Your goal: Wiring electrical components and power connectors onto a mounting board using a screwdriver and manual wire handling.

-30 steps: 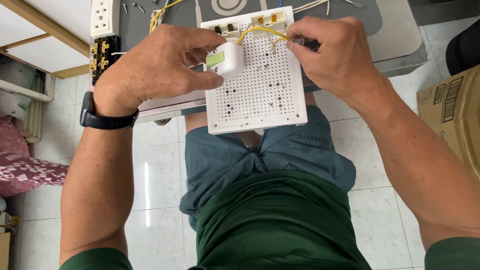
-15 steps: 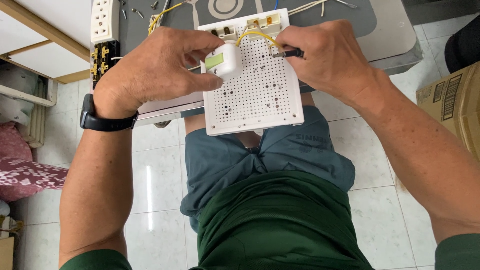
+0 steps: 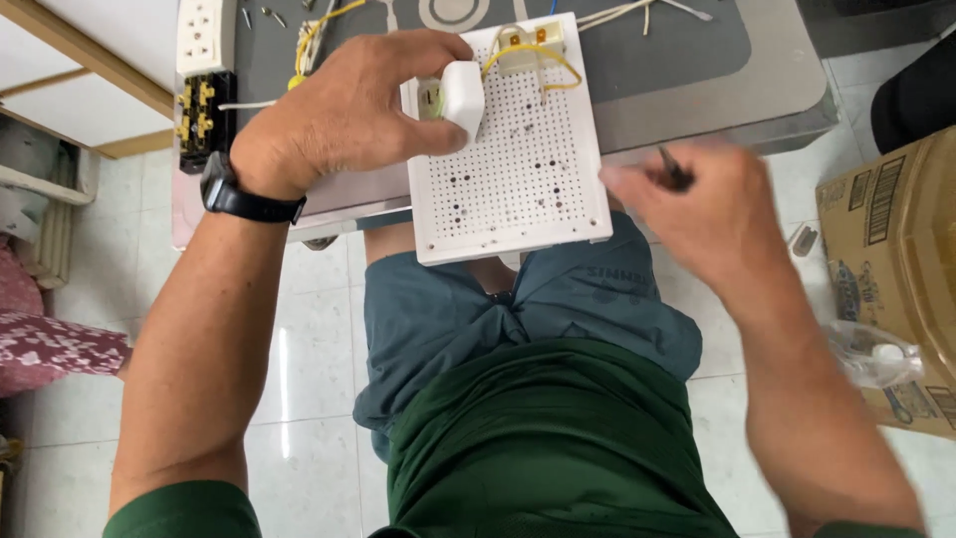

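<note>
The white perforated board point(image 3: 518, 159) lies at the near edge of the grey table point(image 3: 697, 90), overhanging the lap. On its upper left corner the left hand point(image 3: 339, 120) curls its fingers around a small white plug-like block point(image 3: 463, 95). A firm downward press there should steady the board. The right hand point(image 3: 717, 204), blurred, pinches a thin dark tool point(image 3: 675, 167) just off the board's right edge. A yellow wire point(image 3: 528, 55) loops between terminals. At the right, a brown carton point(image 3: 896, 249) bears dark barcode patches.

Grey table point(image 3: 697, 90) bears white perforated board point(image 3: 518, 189).
</note>
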